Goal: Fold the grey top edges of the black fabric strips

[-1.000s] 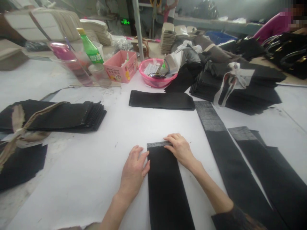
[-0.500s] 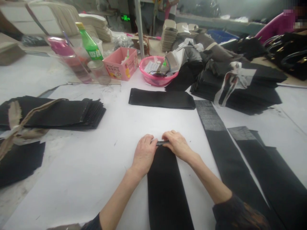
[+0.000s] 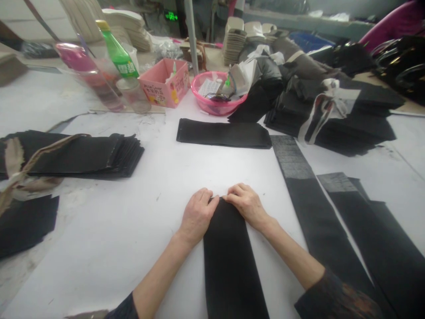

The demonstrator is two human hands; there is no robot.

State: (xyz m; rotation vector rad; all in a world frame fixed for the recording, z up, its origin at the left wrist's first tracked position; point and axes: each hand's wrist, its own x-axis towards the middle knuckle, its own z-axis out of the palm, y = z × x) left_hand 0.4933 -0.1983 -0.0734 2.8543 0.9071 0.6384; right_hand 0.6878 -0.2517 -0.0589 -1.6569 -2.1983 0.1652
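Bare hands side by side, thumb tips nearly touching.
The left hand (image 3: 198, 215) curls its fingers, thumb reaching toward one o'clock, its forearm (image 3: 164, 272) running that way too; the right hand (image 3: 245, 206) curls likewise, thumb toward ten, its forearm (image 3: 294, 254) slanting between ten and eleven. Each grip is drawn in; dark sleeves (image 3: 335, 297) cover the upper ends of both forearms.

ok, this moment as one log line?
left grip: on black strip, far edge; right grip: same edge; strip: lying on white table; pink bowl: beyond strip
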